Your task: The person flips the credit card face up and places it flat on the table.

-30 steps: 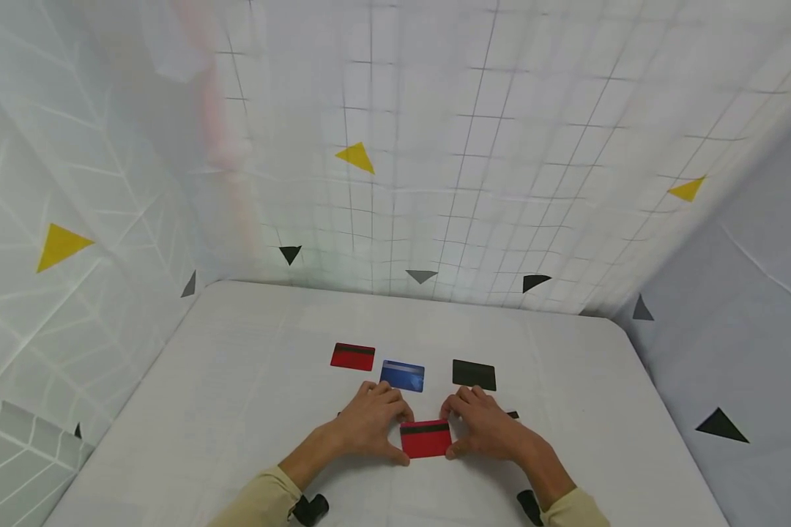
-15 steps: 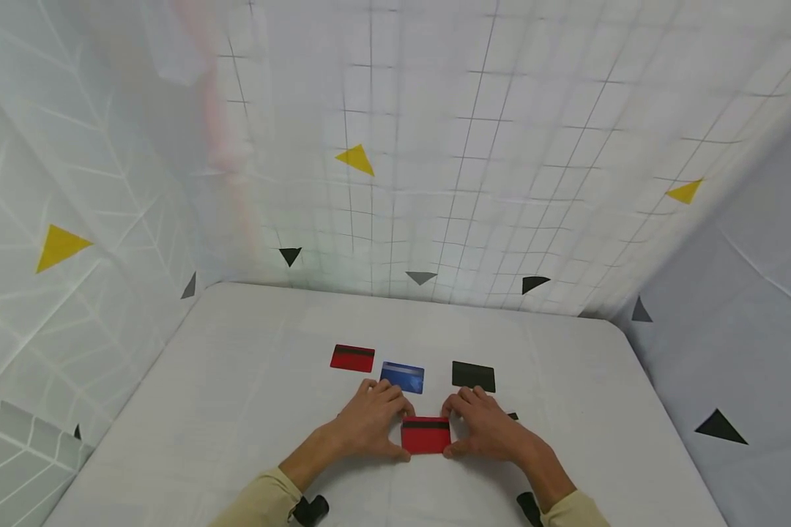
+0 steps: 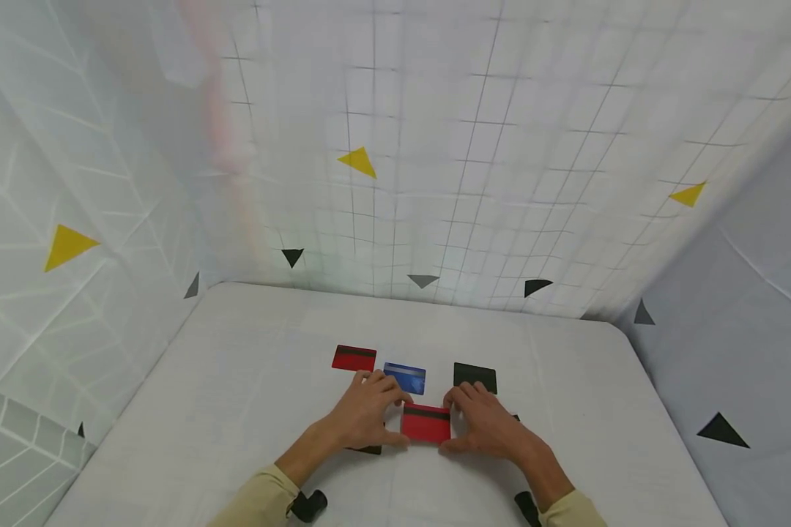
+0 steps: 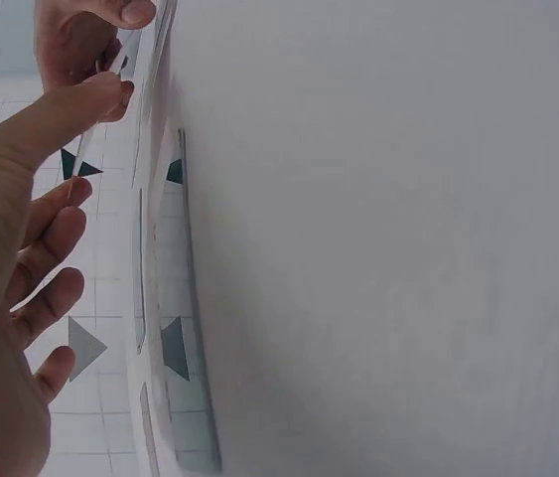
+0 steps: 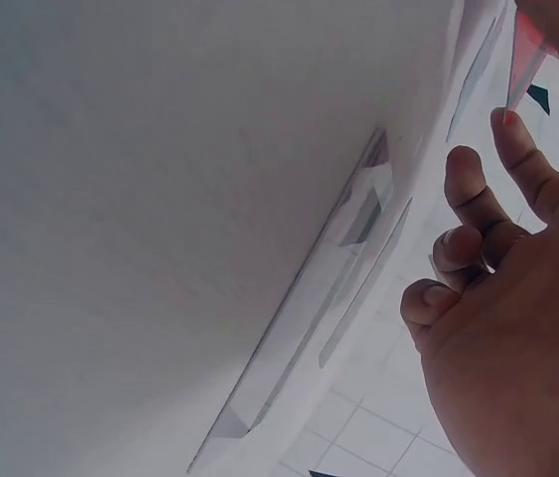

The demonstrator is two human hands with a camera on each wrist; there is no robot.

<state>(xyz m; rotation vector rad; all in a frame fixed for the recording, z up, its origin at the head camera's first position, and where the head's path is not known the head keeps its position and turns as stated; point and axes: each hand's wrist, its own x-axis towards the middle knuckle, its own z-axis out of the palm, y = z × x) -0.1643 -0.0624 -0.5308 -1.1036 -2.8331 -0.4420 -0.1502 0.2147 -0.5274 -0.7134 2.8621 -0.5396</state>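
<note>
A red card with a dark stripe is held up between the two hands, tilted and apart from the table. My left hand pinches its left edge between thumb and index finger. On its right edge, my right hand grips it the same way. Edge-on, the held card looks like a thin white line in the left wrist view. The right wrist view shows part of its red face. A dark card lies partly hidden below the left hand, and another dark card peeks out behind the right.
Farther back on the white table lie a second red card, a blue card and a black card. White sheets with yellow and dark triangles surround the table. Black wrist devices sit by the sleeves.
Both hands have raised the red card off the table and slightly away from the body. More of the dark card below the left hand now shows.
</note>
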